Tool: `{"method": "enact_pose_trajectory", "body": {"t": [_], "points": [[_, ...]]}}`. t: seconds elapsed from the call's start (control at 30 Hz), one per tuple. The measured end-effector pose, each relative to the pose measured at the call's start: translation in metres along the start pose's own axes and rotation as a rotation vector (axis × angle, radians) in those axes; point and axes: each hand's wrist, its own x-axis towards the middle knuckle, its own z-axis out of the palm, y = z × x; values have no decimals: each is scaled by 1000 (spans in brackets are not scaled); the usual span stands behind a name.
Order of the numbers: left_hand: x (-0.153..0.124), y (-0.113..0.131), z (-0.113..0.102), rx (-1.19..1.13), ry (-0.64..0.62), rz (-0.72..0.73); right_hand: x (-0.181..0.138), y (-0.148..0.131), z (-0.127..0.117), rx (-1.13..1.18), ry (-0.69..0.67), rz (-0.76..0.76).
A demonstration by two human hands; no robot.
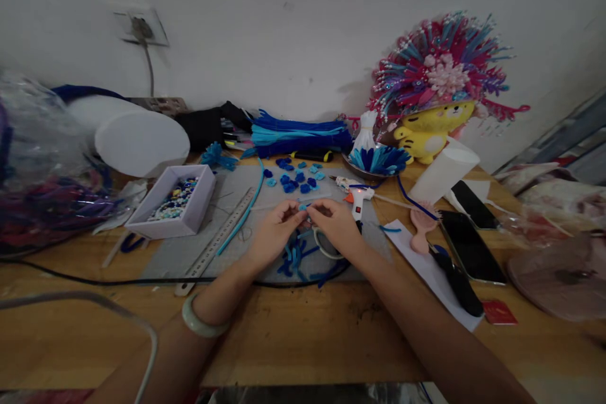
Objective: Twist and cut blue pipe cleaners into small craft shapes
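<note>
My left hand [279, 227] and my right hand [337, 225] meet over the grey mat [189, 237], fingertips nearly touching. Both pinch a small light-blue pipe cleaner piece [303, 207], mostly covered by the fingers. Below them lie cut blue pipe cleaner pieces [294, 257], and a pale ring [326, 246] sits partly under my right hand. Small blue pipe cleaner flowers [290, 184] are scattered just beyond my fingers. A white glue gun [360, 199] rests right of my right hand. To the left are a long light-blue pipe cleaner [242, 218] and a metal ruler [215, 243].
A white box of beads [173, 202] stands at left. Behind are a bundle of blue pipe cleaners [298, 132] and a bowl of blue tufts [374, 164]. A decorated headdress [440, 69] tops a yellow plush [428, 132]. Phones [471, 246] and a pink brush [421, 224] lie right.
</note>
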Motion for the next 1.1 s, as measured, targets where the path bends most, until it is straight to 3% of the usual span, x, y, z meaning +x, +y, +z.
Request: {"method": "enact_pose_trajectory", "body": {"t": [0.23,0.5,0.87,1.1], "points": [[-5,1,5,93,59,38,-1,-5,1,56,0,95],[-3,3,6,-387,58,-74,1,-6,1,367,-74,193],[-3,-1,11,-391,51,-45,-1,0,3,253,-119,35],[-3,1,5,-489,-60,-204,2,3,-4,-51,-115,-174]]}}
